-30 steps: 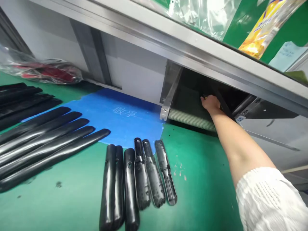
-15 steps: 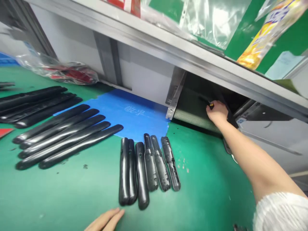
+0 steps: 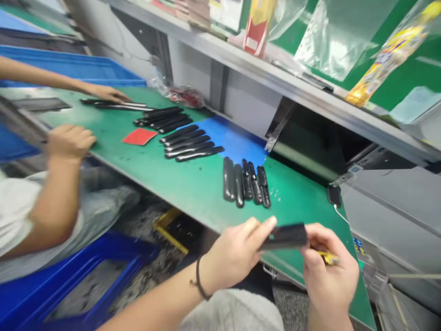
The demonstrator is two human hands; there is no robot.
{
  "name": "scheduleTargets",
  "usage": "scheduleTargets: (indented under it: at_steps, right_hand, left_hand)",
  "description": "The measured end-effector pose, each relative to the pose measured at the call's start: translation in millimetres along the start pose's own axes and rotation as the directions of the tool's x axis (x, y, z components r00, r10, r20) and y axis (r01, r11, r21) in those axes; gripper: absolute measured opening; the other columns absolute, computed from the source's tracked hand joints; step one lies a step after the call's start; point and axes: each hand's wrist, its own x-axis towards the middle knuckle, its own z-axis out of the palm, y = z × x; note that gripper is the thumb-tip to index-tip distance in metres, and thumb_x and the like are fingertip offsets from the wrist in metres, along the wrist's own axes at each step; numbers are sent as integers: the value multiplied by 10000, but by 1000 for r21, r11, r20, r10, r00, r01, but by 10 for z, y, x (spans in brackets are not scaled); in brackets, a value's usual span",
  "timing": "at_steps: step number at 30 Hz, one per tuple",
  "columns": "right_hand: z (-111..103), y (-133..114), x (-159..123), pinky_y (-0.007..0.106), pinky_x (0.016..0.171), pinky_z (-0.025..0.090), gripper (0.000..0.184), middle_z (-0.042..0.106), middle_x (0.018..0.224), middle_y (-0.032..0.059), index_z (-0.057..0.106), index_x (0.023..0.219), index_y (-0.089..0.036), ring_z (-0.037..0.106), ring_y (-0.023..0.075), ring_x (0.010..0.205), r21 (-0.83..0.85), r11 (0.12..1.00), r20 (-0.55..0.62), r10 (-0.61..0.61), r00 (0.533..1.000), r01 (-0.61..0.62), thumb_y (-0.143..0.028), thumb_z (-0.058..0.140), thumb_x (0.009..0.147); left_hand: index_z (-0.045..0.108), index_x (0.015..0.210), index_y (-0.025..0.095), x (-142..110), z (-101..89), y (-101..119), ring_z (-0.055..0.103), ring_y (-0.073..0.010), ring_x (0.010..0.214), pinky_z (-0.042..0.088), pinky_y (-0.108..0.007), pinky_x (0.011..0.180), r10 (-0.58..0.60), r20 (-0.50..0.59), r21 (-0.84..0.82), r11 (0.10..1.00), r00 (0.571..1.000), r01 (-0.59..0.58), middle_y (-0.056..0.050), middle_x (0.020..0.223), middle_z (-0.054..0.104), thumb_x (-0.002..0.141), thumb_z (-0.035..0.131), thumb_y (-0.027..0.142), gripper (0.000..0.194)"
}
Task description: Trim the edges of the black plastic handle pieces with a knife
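Observation:
My left hand [image 3: 236,255] pinches one end of a flat black plastic strip [image 3: 284,236], held above the front edge of a green work mat [image 3: 193,188]. My right hand [image 3: 327,271] grips the strip's other end along with a small yellow-handled tool [image 3: 327,258], whose tip is hidden by my fingers. Beyond my hands lie short black moulded parts [image 3: 246,184] side by side, with longer ones [image 3: 188,143] on a blue sheet [image 3: 234,140]. A co-worker's hands [image 3: 69,142] rest on the mat at the left, one [image 3: 105,93] touching thin black strips [image 3: 115,105].
A red pad [image 3: 139,136] lies on the mat. A steel shelf [image 3: 275,76] with packets runs above a dark opening [image 3: 310,138]. Blue crates stand at the back left [image 3: 72,64] and floor left [image 3: 86,280]. A black device [image 3: 334,195] with a white cable sits at the mat's right.
My right hand has come out of the dark opening with the yellow-handled tool. My left hand has risen and holds the black strip. The view has swung back, showing more of the bench.

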Motion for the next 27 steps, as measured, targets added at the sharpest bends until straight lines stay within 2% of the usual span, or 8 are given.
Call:
scheduleTargets:
  at_steps: [1,3,5,7,12,18,23,27]
  right_hand:
    - [116,26,-64,274,537,500,285,645,850,34,670,1197,-240,594,155,655,45,999,24,24,999,-25,-339,711,933]
    - [377,85,-171,270,554,495,382,650,892,28,671,1243,-260,573,137,658,117,992,154,31,988,-50,-305,783,880]
    - [634,105,-252,275,577,497,352,647,888,14,691,1205,-266,558,127,655,167,986,255,-31,966,-13,-273,795,869]
    - [847,72,-302,279,604,508,303,647,842,-5,704,1162,-261,573,127,663,206,978,255,-89,963,36,-235,788,872]
    - [1181,-106,-311,293,655,523,79,675,755,-17,734,911,-242,630,137,684,271,961,231,-126,965,61,-164,721,915]
    - [1336,-349,-429,327,635,507,152,656,758,-6,662,855,-250,615,163,675,257,956,86,-167,982,140,-122,644,936]
    - [1527,-428,-453,319,603,536,321,637,819,3,665,1207,-272,622,165,702,275,949,259,-230,938,157,-195,737,904]
    - [1663,-392,-399,308,619,576,163,672,836,3,702,1079,-281,664,152,712,288,938,315,-284,906,194,-194,674,944]
  left_hand:
    - [390,1576,325,-75,-48,23,562,-147,670,547,-280,592,-161,13,-277,948,987,158,-68,967,592,1059,434,309,520]
    - [393,1563,316,-227,-159,80,445,-88,552,474,-216,459,-416,113,-721,591,902,363,-28,915,524,1070,391,478,519]
    - [418,1533,317,-358,-260,145,394,-60,511,437,-187,392,-505,217,-891,246,835,381,-6,904,494,1052,407,549,535]
    - [463,1498,294,-470,-329,205,419,-57,514,469,-192,389,-529,259,-919,123,808,375,-9,904,513,1034,473,539,525]
    - [507,1430,240,-697,-406,304,427,-63,494,483,-177,388,-591,207,-920,154,780,361,11,783,520,1044,491,507,470]
    - [561,1354,236,-847,-732,268,389,-48,458,416,-152,357,-677,67,-956,167,733,242,10,813,522,1053,466,469,392]
    - [545,1420,240,-1000,-958,192,396,-55,463,418,-158,361,-709,7,-960,193,705,203,1,815,540,1054,451,480,448]
    - [524,1462,238,-1064,-887,182,417,-73,473,438,-171,370,-712,60,-961,150,700,234,1,784,546,1044,477,497,494]
